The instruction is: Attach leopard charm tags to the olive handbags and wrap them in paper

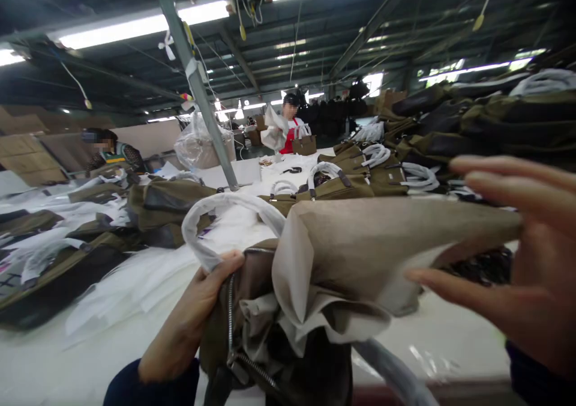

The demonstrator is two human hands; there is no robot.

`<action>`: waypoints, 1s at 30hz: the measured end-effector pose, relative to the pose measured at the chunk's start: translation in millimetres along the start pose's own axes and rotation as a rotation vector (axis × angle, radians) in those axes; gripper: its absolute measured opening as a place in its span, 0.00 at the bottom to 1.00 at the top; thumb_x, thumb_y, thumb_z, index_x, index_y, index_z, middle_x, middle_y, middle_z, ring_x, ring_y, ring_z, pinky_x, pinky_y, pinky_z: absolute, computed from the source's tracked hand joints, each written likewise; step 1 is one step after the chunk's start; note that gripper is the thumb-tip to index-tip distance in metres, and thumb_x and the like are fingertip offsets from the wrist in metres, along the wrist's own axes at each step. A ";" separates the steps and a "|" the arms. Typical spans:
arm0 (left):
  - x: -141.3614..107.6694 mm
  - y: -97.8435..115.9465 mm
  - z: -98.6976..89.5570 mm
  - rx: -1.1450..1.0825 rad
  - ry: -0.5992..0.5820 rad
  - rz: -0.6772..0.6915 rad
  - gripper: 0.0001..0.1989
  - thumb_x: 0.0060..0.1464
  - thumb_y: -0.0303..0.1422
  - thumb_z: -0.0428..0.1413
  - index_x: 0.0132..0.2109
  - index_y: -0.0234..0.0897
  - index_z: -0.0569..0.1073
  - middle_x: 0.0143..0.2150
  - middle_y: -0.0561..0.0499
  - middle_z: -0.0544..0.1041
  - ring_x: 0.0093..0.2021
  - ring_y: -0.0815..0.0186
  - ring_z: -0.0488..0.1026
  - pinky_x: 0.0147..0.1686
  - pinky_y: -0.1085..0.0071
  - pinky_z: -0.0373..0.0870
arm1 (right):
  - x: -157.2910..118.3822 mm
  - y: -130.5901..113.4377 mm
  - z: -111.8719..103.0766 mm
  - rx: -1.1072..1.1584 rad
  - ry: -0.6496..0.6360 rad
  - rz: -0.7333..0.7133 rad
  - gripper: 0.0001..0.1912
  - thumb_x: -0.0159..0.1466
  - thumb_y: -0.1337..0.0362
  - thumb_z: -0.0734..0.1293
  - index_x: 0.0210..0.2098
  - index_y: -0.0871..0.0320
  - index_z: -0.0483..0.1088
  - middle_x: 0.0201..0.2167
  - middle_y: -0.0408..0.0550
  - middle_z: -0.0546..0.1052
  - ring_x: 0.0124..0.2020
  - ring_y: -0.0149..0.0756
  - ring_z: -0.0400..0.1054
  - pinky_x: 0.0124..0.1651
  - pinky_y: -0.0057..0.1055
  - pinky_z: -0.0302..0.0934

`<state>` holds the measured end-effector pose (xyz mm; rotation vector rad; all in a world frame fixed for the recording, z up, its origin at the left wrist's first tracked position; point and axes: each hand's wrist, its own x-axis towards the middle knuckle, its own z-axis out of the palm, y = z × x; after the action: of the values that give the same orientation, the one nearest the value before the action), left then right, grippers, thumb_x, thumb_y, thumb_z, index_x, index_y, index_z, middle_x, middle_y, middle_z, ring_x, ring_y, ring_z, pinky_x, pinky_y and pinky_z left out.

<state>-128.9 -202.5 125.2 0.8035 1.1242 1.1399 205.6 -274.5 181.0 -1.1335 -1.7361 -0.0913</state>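
A dark olive and brown handbag (238, 340) is tilted in front of me with its metal zip undone. Its pale beige lining (355, 244) is pulled out of the opening and stretches to the right. My left hand (189, 310) grips the bag's zipped edge, close to a handle (234, 205) wrapped in white. On the right, my right hand (522, 262) is spread, thumb apart from the fingers, around the far end of the lining. Whether its fingers touch the cloth I cannot tell. A second wrapped handle (391, 373) hangs below.
Olive bags (162, 205) and white wrapping sheets (130, 280) lie on the white table to the left. More bags (360, 178) are piled behind and to the right. A slanted metal post (202, 94) rises behind the table. Two people (292, 130) work farther back.
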 end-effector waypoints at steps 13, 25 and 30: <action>65.6 12.1 -24.3 0.292 -0.323 0.027 0.13 0.50 0.38 0.64 0.35 0.33 0.73 0.28 0.53 0.75 0.27 0.67 0.73 0.29 0.73 0.68 | 64.0 -28.4 127.3 -0.137 -1.080 -0.655 0.09 0.63 0.76 0.65 0.32 0.61 0.75 0.31 0.48 0.79 0.33 0.37 0.70 0.36 0.30 0.62; 87.7 27.9 -28.0 0.761 -0.265 0.250 0.17 0.51 0.45 0.61 0.36 0.34 0.74 0.29 0.53 0.73 0.31 0.65 0.70 0.32 0.70 0.65 | 77.6 -4.4 189.8 -0.194 -1.298 -0.734 0.07 0.63 0.69 0.68 0.39 0.64 0.78 0.34 0.53 0.81 0.35 0.40 0.74 0.35 0.32 0.65; 62.2 36.8 -37.4 0.865 0.263 0.675 0.48 0.48 0.43 0.65 0.69 0.41 0.50 0.67 0.40 0.61 0.61 0.48 0.65 0.57 0.49 0.65 | 74.4 38.7 110.9 0.172 -0.290 -0.089 0.24 0.65 0.57 0.69 0.59 0.50 0.65 0.59 0.51 0.69 0.58 0.44 0.64 0.57 0.41 0.62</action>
<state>-173.4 -134.8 132.5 1.8431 1.6625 1.3176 153.1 -146.4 168.4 -0.9789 -2.0083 0.1738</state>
